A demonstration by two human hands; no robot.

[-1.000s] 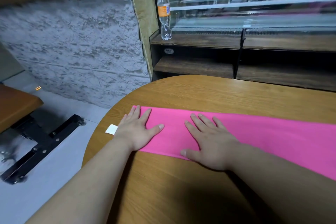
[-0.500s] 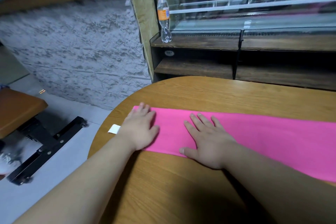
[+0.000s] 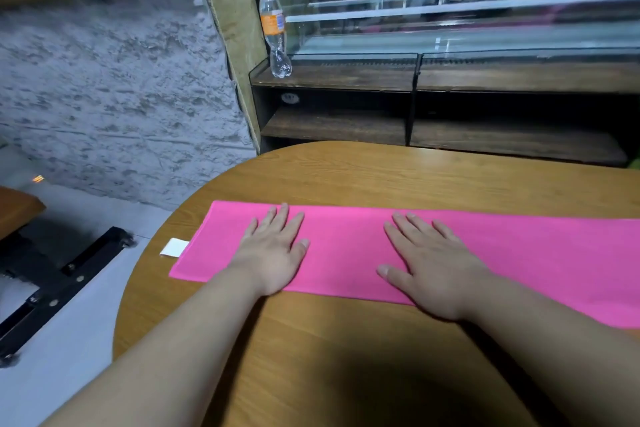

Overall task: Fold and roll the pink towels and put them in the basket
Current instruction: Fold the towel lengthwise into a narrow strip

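Left hand [image 3: 273,253] slid rightward along pink towel [image 3: 346,246]; right hand [image 3: 433,270] too, apparently.

The towel [image 3: 346,246] lies flat across the table [image 3: 346,177] and runs off the right edge of view. The left hand [image 3: 273,253] and right hand [image 3: 433,270] press flat on it, apart, with flat cloth open between them. Left of the left hand the towel's end lies uncovered, a white tag [image 3: 174,247] sticking out flat at its corner. A band of bare wood runs from the towel to the table's far rim; a wider one lies nearer the body, crossed by both forearms. A dark shelf unit [image 3: 332,78] stands just behind the far rim, a bottle [image 3: 275,31] upright on its top left corner. Left of the table is floor [image 3: 86,340], with a black frame [image 3: 62,281] on it.
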